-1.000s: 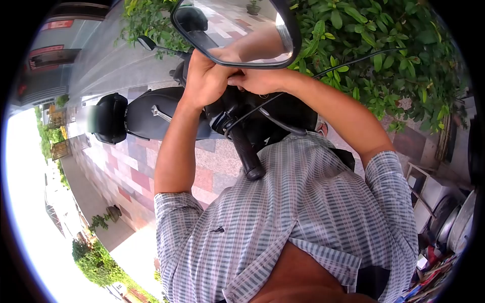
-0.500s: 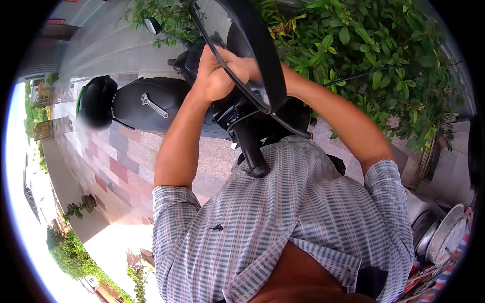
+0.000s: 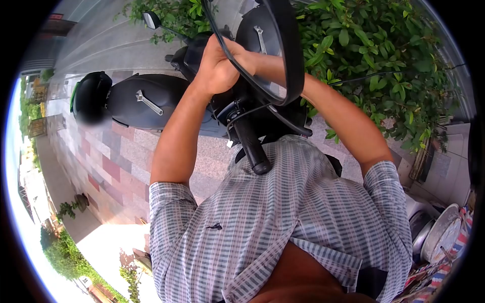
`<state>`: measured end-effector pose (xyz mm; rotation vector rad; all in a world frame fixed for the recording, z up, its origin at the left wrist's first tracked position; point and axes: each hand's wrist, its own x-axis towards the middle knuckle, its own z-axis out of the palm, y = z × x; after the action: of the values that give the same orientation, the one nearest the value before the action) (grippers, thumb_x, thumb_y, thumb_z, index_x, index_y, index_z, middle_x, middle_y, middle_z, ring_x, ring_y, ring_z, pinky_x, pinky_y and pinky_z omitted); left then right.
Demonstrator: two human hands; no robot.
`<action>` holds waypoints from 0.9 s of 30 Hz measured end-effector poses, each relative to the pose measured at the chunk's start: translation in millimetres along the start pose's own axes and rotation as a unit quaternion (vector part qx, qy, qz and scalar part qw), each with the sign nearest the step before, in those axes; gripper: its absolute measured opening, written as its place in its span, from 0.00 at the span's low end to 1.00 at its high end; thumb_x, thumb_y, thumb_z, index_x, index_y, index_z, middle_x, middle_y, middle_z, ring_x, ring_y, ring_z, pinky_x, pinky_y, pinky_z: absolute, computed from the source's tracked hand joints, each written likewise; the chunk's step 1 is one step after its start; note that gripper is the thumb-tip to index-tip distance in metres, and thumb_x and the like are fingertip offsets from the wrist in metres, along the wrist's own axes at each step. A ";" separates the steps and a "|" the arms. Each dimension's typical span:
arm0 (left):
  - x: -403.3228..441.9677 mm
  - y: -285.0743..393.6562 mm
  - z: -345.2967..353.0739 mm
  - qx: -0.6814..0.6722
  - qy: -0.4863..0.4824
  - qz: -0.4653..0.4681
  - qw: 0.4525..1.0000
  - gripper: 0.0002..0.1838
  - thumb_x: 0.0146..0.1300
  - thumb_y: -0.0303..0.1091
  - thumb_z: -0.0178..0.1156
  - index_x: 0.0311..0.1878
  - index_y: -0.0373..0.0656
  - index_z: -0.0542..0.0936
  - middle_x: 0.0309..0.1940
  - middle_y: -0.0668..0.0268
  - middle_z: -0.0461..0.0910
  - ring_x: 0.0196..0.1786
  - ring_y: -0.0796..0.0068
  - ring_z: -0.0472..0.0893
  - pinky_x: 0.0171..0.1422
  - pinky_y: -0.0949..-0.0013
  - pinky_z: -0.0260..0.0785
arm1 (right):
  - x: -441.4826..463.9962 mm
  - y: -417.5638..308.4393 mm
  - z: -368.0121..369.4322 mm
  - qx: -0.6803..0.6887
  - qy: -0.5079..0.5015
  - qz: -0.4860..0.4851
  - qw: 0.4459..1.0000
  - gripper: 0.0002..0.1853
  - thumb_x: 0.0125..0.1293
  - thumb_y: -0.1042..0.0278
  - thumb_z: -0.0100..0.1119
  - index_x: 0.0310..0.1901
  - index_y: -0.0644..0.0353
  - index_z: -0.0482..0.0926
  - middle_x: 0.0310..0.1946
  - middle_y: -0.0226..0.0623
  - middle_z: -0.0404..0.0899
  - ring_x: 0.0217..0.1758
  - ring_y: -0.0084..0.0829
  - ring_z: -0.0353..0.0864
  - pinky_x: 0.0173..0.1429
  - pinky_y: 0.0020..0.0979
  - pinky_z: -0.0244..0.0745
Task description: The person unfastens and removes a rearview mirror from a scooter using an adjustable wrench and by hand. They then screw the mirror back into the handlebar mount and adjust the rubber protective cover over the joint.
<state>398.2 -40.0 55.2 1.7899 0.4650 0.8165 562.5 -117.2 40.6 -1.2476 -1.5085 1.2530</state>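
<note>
My left hand [image 3: 220, 65] is closed in a fist beside the near edge of a black-framed scooter mirror [image 3: 295, 55]. Whatever its fingers hold, if anything, is hidden. Behind that mirror my right forearm [image 3: 348, 116] disappears, so my right hand and its fingers are out of sight. In the mirror's glass I see a forearm and the dark seat with a wrench, as reflections. An adjustable wrench [image 3: 149, 102] lies on the black scooter seat [image 3: 129, 91]. The rubber handlebar grip [image 3: 252, 151] points toward my belly, below my hands.
A black top box or helmet [image 3: 92, 96] sits behind the seat. The second mirror [image 3: 150, 20] stands at the far side. Leafy bushes [image 3: 369, 60] crowd the right. Paving tiles [image 3: 121, 166] lie at the left. Round metal items [image 3: 442, 235] stand at lower right.
The near mirror has shifted right and tilted; its glass now reflects the seat and wrench more clearly. My hand stays at its edge, slightly moved. The view has shifted a little.
</note>
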 end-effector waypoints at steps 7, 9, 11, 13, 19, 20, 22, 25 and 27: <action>1.3 6.7 2.5 -0.001 -0.007 -0.012 1.000 0.08 0.49 0.26 0.58 0.19 0.34 0.79 0.14 0.67 0.77 0.19 0.79 0.77 0.24 0.74 0.67 | 9.0 6.0 1.6 0.067 -0.013 0.039 0.997 0.05 0.66 0.74 0.71 0.39 0.67 0.86 0.26 0.34 0.83 0.29 0.23 0.80 0.34 0.29 0.73; 1.2 26.3 5.1 0.004 -0.017 -0.004 1.000 0.07 0.49 0.26 0.59 0.19 0.33 0.79 0.14 0.66 0.78 0.19 0.78 0.77 0.24 0.74 0.67 | 11.2 8.3 2.7 0.089 -0.018 0.053 0.994 0.05 0.65 0.75 0.71 0.39 0.67 0.86 0.26 0.33 0.83 0.29 0.23 0.80 0.33 0.28 0.73; 1.4 26.7 4.3 0.034 -0.028 0.019 0.999 0.07 0.50 0.25 0.59 0.19 0.33 0.80 0.15 0.66 0.78 0.19 0.78 0.78 0.24 0.74 0.67 | 11.5 12.9 1.5 0.108 -0.020 0.071 0.991 0.05 0.65 0.75 0.71 0.40 0.66 0.86 0.26 0.33 0.83 0.28 0.22 0.79 0.32 0.27 0.73; 2.1 20.6 3.1 0.062 -0.032 0.043 0.997 0.08 0.51 0.24 0.59 0.19 0.33 0.80 0.15 0.65 0.78 0.19 0.78 0.78 0.24 0.74 0.68 | 9.4 16.3 -1.3 0.121 -0.023 0.088 0.988 0.05 0.65 0.76 0.71 0.40 0.66 0.87 0.26 0.32 0.83 0.28 0.21 0.79 0.32 0.27 0.72; 3.1 38.2 9.5 0.033 -0.016 0.030 0.999 0.10 0.56 0.26 0.58 0.20 0.33 0.78 0.15 0.65 0.75 0.20 0.77 0.76 0.25 0.72 0.66 | 8.2 25.5 -3.4 0.123 -0.055 0.051 0.989 0.06 0.66 0.78 0.70 0.43 0.67 0.87 0.28 0.31 0.83 0.28 0.21 0.79 0.30 0.26 0.72; 2.4 38.7 10.3 0.044 -0.009 0.031 0.998 0.13 0.61 0.29 0.58 0.21 0.35 0.75 0.16 0.66 0.72 0.21 0.78 0.73 0.25 0.71 0.64 | 9.1 25.6 -3.5 0.128 -0.057 0.051 0.989 0.06 0.66 0.78 0.69 0.44 0.67 0.87 0.28 0.31 0.83 0.28 0.21 0.79 0.31 0.26 0.73; 1.1 40.0 14.5 0.064 0.006 0.042 0.997 0.22 0.74 0.37 0.58 0.23 0.40 0.68 0.19 0.71 0.61 0.24 0.79 0.62 0.27 0.68 0.56 | 9.9 22.6 -3.5 0.136 -0.061 0.050 0.987 0.07 0.67 0.79 0.68 0.45 0.68 0.87 0.29 0.31 0.84 0.28 0.21 0.80 0.31 0.26 0.73; 0.4 41.1 16.2 0.069 0.017 0.055 0.996 0.25 0.79 0.40 0.59 0.24 0.41 0.67 0.20 0.73 0.57 0.25 0.80 0.59 0.27 0.66 0.53 | 1.6 6.7 -6.7 0.099 -0.057 0.079 0.990 0.07 0.66 0.79 0.68 0.45 0.68 0.87 0.31 0.32 0.85 0.29 0.21 0.80 0.31 0.25 0.73; 1.4 36.6 16.0 0.087 0.020 0.073 0.993 0.24 0.78 0.39 0.59 0.24 0.40 0.69 0.20 0.74 0.59 0.25 0.81 0.61 0.27 0.68 0.54 | -0.3 2.1 -7.6 0.092 -0.060 0.088 0.990 0.06 0.67 0.79 0.67 0.45 0.68 0.87 0.31 0.33 0.85 0.30 0.23 0.81 0.34 0.27 0.75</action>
<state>408.1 -62.8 86.5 1.9893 0.4463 0.9385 570.3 -115.9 40.0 -1.2222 -1.3534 1.5704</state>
